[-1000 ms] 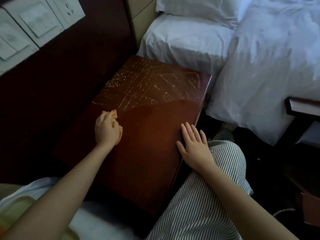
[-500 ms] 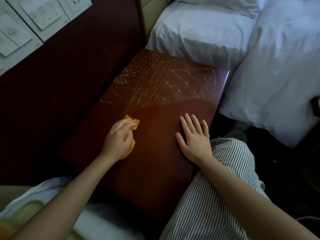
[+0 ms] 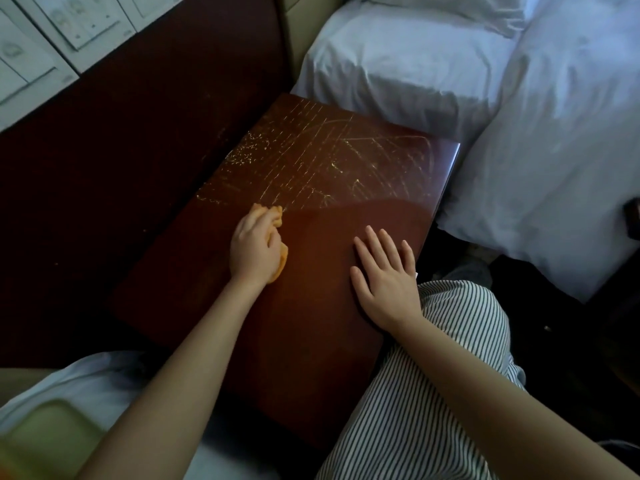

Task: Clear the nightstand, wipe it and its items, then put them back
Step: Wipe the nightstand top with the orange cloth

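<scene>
Head view: left hand [image 3: 254, 249] clutches bunched orange cloth [image 3: 275, 215] on nightstand [image 3: 311, 358]; right hand [image 3: 384, 282] rests flat, fingers straight. Risk: small wad may skip streaked far half

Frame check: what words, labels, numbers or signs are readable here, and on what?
None readable.
The white wall switches carry faint grey marks, too blurred to read.
The nightstand, orange cloth and bedding show no writing.

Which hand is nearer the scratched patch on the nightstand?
Left. The left hand, holding the orange cloth, is at the scratched patch's near edge; the right hand lies flat farther back, by the nightstand's bed-side edge.
</scene>
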{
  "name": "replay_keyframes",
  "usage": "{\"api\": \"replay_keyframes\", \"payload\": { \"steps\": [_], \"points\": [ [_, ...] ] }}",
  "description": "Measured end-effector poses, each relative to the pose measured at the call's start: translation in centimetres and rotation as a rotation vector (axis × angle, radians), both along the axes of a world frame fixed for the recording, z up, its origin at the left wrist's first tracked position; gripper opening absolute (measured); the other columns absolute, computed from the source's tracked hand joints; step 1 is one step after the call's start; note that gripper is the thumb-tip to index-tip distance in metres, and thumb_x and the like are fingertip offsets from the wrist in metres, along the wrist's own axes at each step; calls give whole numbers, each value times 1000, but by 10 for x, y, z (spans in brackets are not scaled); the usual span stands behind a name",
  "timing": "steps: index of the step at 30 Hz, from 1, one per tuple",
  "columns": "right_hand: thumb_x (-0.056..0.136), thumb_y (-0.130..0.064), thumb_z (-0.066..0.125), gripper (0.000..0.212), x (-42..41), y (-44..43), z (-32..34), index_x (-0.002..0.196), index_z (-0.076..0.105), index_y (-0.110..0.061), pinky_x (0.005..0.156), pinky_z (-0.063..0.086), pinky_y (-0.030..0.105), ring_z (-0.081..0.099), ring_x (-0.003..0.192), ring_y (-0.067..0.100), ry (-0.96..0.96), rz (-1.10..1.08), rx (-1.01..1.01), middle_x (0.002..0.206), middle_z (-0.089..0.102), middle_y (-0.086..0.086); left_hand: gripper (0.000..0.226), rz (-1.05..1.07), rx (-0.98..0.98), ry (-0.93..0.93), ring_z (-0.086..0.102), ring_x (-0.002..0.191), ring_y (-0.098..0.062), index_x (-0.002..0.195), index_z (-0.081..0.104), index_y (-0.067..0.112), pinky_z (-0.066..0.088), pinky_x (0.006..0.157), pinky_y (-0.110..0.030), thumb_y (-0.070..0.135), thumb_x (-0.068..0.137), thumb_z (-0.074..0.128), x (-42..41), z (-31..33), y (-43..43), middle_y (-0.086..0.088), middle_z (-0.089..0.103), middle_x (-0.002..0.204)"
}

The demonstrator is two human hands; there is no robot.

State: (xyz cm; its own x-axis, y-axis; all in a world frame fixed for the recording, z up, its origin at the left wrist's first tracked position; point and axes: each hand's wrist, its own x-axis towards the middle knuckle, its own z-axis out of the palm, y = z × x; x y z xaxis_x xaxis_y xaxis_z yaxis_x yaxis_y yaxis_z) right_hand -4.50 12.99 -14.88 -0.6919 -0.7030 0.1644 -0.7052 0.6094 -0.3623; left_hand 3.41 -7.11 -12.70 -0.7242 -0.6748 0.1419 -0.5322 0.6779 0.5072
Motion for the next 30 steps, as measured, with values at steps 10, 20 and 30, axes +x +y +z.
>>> {"api": "replay_keyframes", "payload": {
  "steps": [10, 20, 30],
  "points": [
    [94, -46, 17, 61, -1, 0, -3, 144, 37, -18, 114, -5, 39, 5, 141, 12, -15, 11, -18, 155, 24, 1, 32, 29, 1, -36, 37, 131, -24, 123, 57, 14, 35, 104, -40, 10, 94, 45, 40, -1, -35, -5, 47, 137],
    [93, -46, 17, 62, -1, 0, -2, 144, 38, -17, 115, -4, 39, 4, 140, 11, -21, 7, -32, 154, 26, 2, 34, 28, -4, -11, 36, 130, -21, 125, 56, 16, 29, 101, -26, 10, 94, 45, -13, 1, 9, -2, 47, 136],
    [92, -47, 13, 63, -2, 1, 0, 145, 34, -19, 115, -7, 37, -1, 139, 9, -49, 12, -32, 155, 22, 0, 31, 23, 17, -52, 36, 131, -23, 122, 58, 16, 35, 104, -35, 11, 94, 45, 37, 1, -24, -4, 46, 137]
  ]
}}
